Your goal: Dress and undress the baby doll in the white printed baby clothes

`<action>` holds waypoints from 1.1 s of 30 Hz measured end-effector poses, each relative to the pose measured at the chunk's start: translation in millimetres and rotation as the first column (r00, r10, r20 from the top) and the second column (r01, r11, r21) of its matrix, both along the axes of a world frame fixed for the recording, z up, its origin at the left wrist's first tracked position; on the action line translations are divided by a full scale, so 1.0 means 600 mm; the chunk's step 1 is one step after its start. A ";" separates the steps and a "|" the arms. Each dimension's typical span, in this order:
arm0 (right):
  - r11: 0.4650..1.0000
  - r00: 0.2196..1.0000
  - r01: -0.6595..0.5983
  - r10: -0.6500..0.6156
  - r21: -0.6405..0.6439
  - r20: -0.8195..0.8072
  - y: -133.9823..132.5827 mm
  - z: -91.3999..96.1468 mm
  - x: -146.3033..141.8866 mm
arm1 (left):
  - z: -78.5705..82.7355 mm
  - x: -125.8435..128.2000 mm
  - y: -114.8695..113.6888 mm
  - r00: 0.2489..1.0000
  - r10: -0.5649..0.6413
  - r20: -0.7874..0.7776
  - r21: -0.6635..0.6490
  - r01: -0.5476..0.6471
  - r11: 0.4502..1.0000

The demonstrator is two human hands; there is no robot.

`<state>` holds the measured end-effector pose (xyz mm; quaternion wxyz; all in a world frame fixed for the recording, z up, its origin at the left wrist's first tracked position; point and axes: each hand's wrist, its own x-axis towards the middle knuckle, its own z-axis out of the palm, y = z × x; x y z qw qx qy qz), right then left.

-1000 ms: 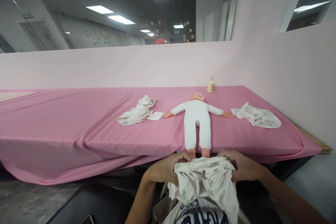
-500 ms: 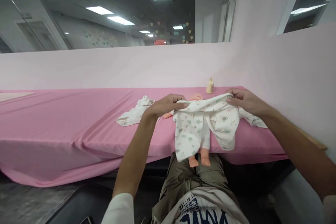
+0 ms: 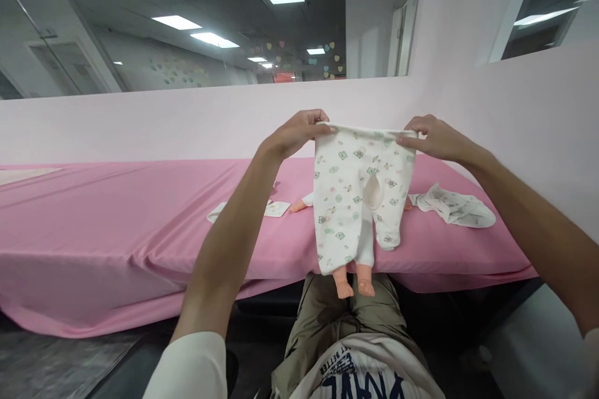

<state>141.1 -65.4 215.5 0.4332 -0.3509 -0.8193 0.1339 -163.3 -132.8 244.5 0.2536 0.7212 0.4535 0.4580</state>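
Note:
I hold a small pair of white baby trousers [image 3: 355,193] with green and pink prints up in front of me by the waistband. My left hand [image 3: 299,131] pinches the left end of the waistband and my right hand [image 3: 433,137] pinches the right end. The trouser legs hang down over a baby doll [image 3: 350,280] that lies on its back on the pink table [image 3: 116,218]. Only the doll's feet at the table's front edge and one hand show; the rest is hidden behind the trousers.
A crumpled white garment [image 3: 456,207] lies on the table to the right of the doll. Another white cloth [image 3: 276,208] lies to the left, partly behind my left arm. A pale pink partition wall [image 3: 140,124] runs behind and right of the table.
Both hands have lifted the trousers from near my lap up to above the table and spread the waistband flat. The trouser legs now hang straight over the doll.

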 end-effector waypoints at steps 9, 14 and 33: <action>0.970 0.933 0.008 -0.094 -0.241 -0.346 -0.031 0.034 -0.078 | 0.027 0.087 0.058 0.965 0.092 0.244 0.092 -0.117 0.989; 0.935 0.906 -0.292 0.202 -0.202 -0.372 -0.043 0.013 -0.123 | 0.021 0.152 0.052 0.969 0.031 0.246 0.121 -0.063 0.991; 0.942 0.749 -0.144 -0.096 -0.303 -0.656 0.082 -0.038 -0.055 | -0.196 0.154 -0.026 0.954 -0.018 0.299 -0.136 0.061 0.989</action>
